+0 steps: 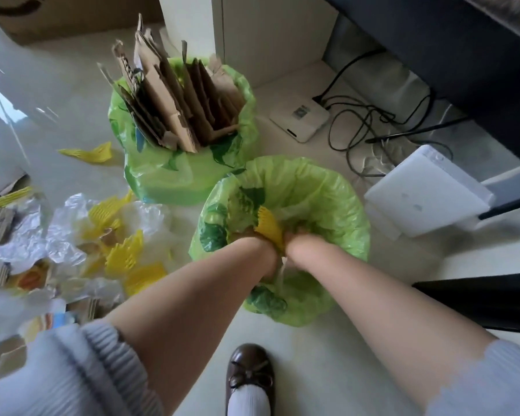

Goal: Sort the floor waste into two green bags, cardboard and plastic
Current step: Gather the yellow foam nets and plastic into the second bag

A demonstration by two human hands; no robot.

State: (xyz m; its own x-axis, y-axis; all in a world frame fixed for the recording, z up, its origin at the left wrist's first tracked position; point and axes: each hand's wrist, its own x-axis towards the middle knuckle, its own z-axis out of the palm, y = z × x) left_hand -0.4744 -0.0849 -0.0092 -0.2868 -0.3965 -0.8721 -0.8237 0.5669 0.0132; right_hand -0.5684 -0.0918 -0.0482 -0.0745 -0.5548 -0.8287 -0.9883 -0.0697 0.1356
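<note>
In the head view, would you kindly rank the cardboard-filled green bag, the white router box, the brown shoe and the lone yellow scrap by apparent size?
1. cardboard-filled green bag
2. white router box
3. brown shoe, looks about equal to the router box but lies nearer the camera, so unsure
4. yellow scrap

Two green bags (174,175) (321,187); two hands (260,244) (297,244); one brown shoe (249,370); two white boxes (299,117) (424,193) (floor scraps uncountable).

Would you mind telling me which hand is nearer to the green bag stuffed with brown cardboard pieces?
Left. The left hand is pushed into the nearer green bag on the side facing the cardboard-filled green bag; the right hand is beside it, farther from that bag.
</note>
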